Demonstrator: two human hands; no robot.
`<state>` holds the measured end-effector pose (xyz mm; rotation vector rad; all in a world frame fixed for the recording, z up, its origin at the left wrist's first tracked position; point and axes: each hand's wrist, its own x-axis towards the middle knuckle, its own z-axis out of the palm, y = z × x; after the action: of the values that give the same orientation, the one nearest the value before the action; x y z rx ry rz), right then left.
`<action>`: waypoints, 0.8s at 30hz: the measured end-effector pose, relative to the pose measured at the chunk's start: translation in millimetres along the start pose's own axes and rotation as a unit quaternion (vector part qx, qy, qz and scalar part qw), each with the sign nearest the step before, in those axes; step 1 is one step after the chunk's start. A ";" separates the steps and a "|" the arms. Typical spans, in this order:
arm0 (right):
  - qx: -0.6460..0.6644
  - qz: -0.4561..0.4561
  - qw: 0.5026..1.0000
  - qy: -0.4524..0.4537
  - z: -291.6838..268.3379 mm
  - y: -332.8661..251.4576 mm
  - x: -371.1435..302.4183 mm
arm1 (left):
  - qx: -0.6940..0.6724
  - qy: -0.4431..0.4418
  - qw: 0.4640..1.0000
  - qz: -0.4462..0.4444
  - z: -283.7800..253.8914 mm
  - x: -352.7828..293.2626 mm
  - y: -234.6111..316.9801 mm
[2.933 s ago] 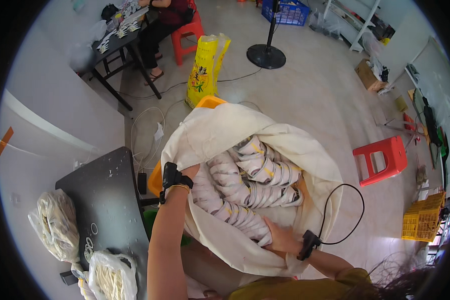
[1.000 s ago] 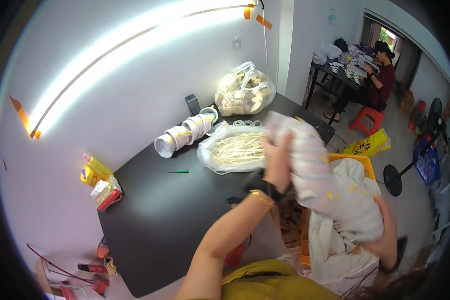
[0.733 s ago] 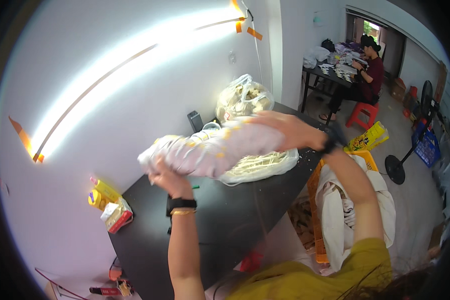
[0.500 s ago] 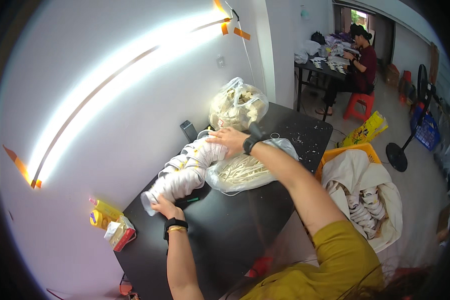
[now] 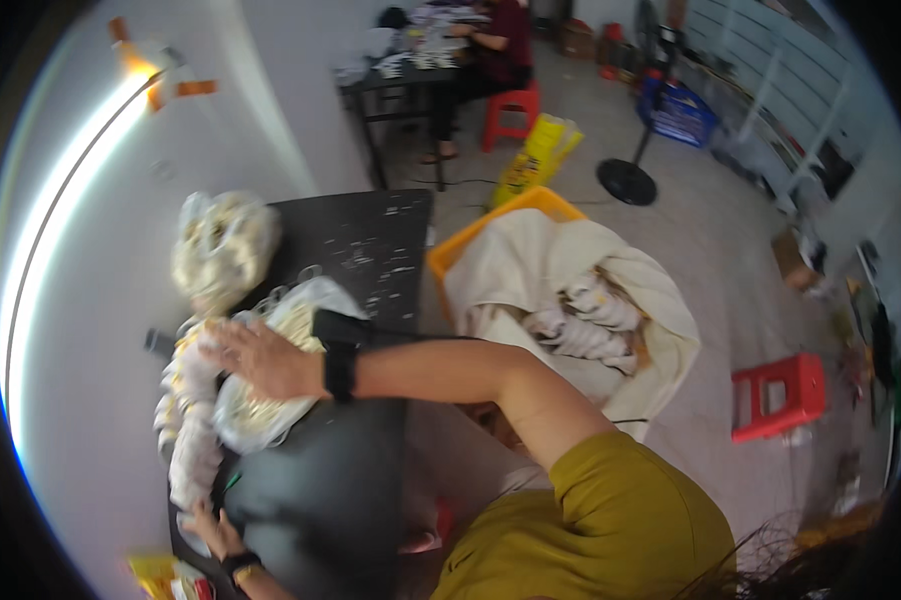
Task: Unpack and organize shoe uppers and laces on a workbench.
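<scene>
White stacks (image 5: 195, 462) touch the spread right hand (image 5: 270, 362) and, grip unclear, the left hand (image 5: 220, 534); the yellow sack (image 5: 534, 162) bears illegible print.

Apparently a small workshop: a co-worker (image 5: 507, 48) sits at a piece-strewn table (image 5: 372, 80) at twelve o'clock, a cloth-lined yellow crate (image 5: 550, 198) holds stacks (image 5: 585, 337) at three, and bagged pale strips (image 5: 300, 326) lie at eight.

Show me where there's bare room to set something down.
The black table is bare between the open bag of strips, the small green tool and its right edge. So is the floor between the cloth liner and red stool. The wall side is crowded: white rolls under the right hand, tied bag beyond; white scraps dot the far end.
</scene>
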<state>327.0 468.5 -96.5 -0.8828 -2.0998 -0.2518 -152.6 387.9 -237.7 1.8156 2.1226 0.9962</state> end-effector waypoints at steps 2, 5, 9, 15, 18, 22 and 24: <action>0.156 0.035 0.987 -0.001 -70.0 -11.7 -53.8 | -0.222 0.083 0.960 -0.148 17.4 14.6 3.3; 0.196 0.156 0.968 -0.018 -180.6 4.4 -169.3 | -0.272 0.132 0.948 -0.102 56.3 -2.7 176.9; 0.139 0.480 0.866 0.002 -240.4 55.8 -330.0 | -0.369 -0.132 0.917 0.078 109.8 -92.9 448.2; 0.312 0.768 0.556 -0.058 -229.1 151.7 -507.3 | -0.342 -0.609 0.695 0.173 315.3 -191.2 573.1; 0.366 0.751 0.544 0.081 -208.0 190.1 -481.1 | -0.182 -0.624 0.701 0.294 439.1 -210.2 551.9; 0.106 0.611 0.772 0.141 -240.7 225.4 -440.3 | 0.044 -0.598 0.652 0.464 485.5 -197.4 569.6; -0.060 0.465 0.868 0.166 -265.0 273.9 -437.0 | -0.152 -0.375 0.753 0.519 511.2 -181.5 575.4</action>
<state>854.7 328.4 -291.8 -1.6796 -1.1665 -0.0090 630.4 427.0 -341.6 2.5595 0.3712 0.4820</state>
